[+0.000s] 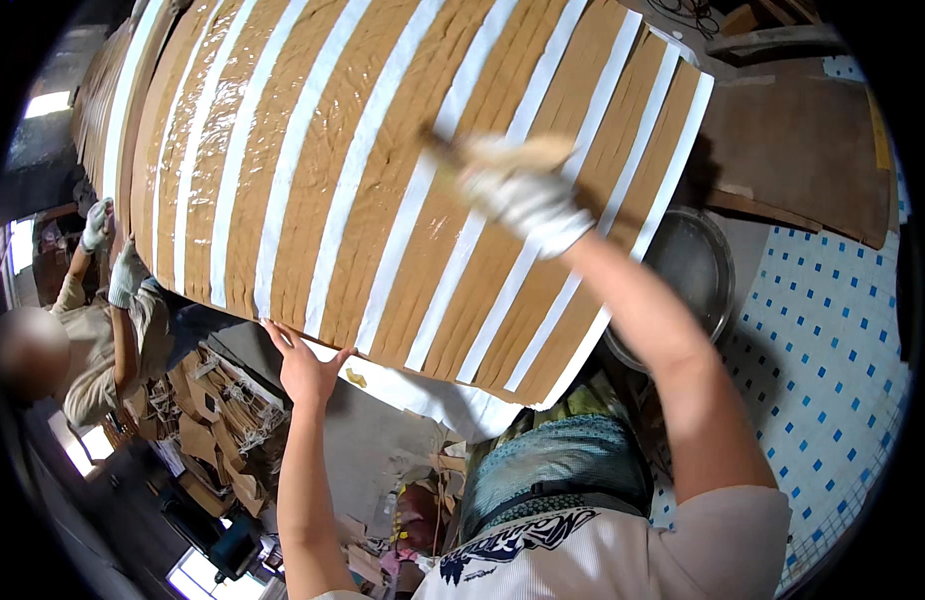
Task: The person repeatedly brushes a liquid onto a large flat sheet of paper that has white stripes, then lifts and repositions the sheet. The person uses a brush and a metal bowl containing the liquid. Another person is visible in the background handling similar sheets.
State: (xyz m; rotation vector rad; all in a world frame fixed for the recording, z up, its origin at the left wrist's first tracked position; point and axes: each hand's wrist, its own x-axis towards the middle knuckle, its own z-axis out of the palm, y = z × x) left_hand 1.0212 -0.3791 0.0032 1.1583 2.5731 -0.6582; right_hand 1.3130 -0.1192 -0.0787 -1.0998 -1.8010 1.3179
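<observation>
A broad spread of brown paper sheets (413, 215), overlapped in rows with white strips (383, 120) between them, lies before me. Its far left part shines wet. My right hand (528, 205), in a whitish glove, is closed on a tan brush-like tool (513, 155) with a dark end. Motion blurs the tool, low over the middle right of the sheets. At the near edge, my bare left hand (308, 365) has its fingers spread, with the fingertips at the sheets' rim. A white sheet (433, 400) hangs below that edge, beside this hand.
A round metal basin (723, 270) stands right of the sheets, partly behind my right forearm. Beyond it are a brown board (793, 150) and a blue-dotted white surface (823, 330). At left, a co-worker's gloved hands (128, 275) touch the sheets' end. Cardboard scraps (203, 430) are piled below.
</observation>
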